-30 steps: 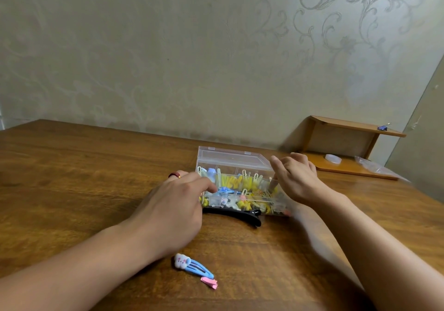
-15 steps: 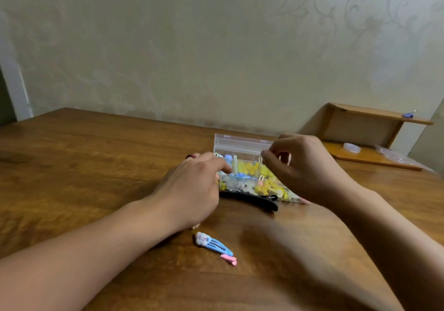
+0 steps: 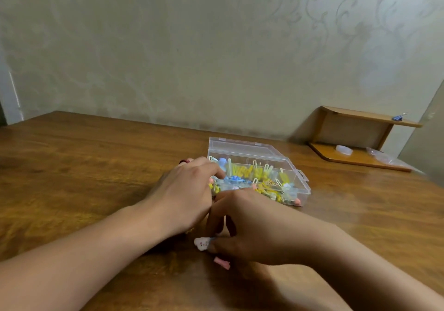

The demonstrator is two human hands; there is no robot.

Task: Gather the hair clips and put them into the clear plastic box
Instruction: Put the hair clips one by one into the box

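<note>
I see the left hand (image 3: pixel 185 195) lying palm down against the clear plastic box's (image 3: pixel 292 166) near-left corner, fingers loosely curled at its edge — whether it grips, I cannot tell. The right hand (image 3: pixel 242 229) arches over the wooden table (image 3: pixel 72 178), fingertips curled down onto a white-headed hair clip (image 3: pixel 201 244) — a pink clip (image 3: pixel 221 262) lies just beside.

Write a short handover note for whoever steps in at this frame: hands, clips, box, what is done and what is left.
Left hand: rests at the near left corner of the clear box, fingers at its edge; whether it grips is unclear.
Right hand: down on the table, fingers closing on the blue clip with the white charm; not lifted.
The small pink clip lies loose just nearer.
Done: box open and full of yellow and blue clips.
Left: put both loose clips into the box.
</note>
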